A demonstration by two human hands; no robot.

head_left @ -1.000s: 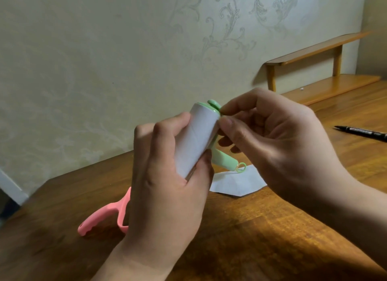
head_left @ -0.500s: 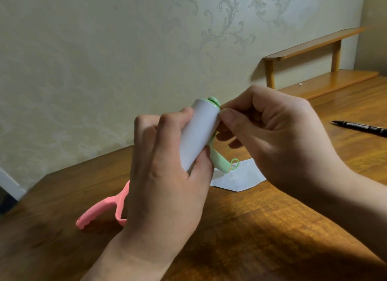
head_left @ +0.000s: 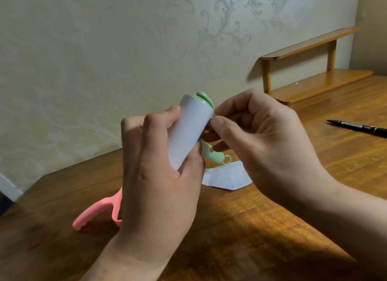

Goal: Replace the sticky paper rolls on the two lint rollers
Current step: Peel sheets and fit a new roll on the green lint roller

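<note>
My left hand grips the green lint roller by its white sticky paper roll, which is tilted with its green end cap up. The green handle sticks out below, between my hands. My right hand pinches with thumb and forefinger at the right edge of the roll near the cap. A pink lint roller lies on the wooden table behind my left hand, which hides most of it.
A white sheet of paper lies flat on the table under my hands. A black pen rests at the right. A small wooden shelf stands against the wall at the back right.
My hands and the roller have shifted only slightly. My right thumb and forefinger stay pinched at the roll's right edge.
</note>
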